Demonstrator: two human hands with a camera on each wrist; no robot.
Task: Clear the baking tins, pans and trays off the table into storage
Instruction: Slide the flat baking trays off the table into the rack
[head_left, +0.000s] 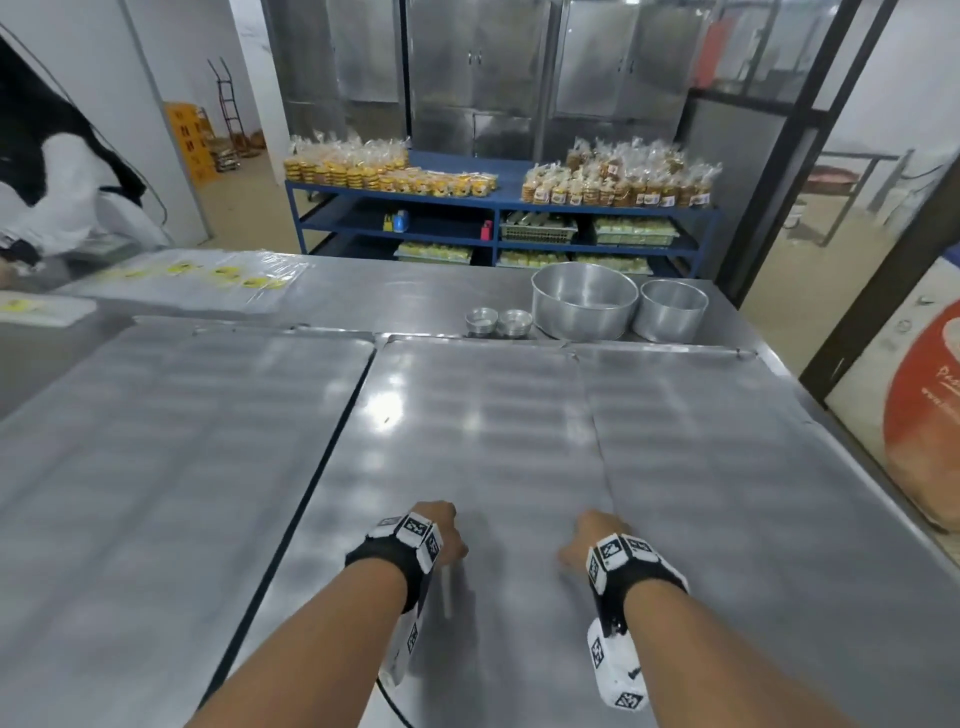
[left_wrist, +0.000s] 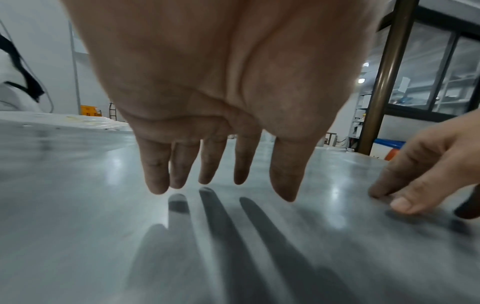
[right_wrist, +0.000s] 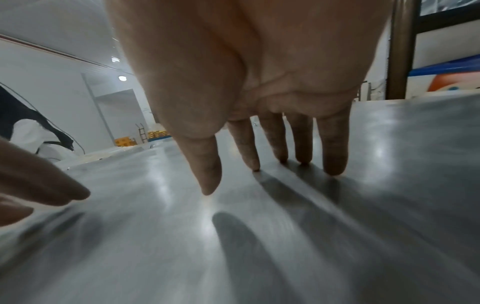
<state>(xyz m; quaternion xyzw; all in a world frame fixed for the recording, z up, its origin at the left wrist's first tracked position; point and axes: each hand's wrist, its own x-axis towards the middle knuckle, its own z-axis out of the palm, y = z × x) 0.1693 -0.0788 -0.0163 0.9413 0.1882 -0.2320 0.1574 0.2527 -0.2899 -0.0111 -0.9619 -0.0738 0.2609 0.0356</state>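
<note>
1. Left hand & right hand: fingers straight, released, grasping nothing; right fingertips touch the middle tray nr bench's near edge.
2. Three flat trays cover the bench: left tray, middle, right tray.
3. Far right corner: large pan, smaller pan, two small tins.
4. Progress: judged early; all items still on bench, none stored.
</note>
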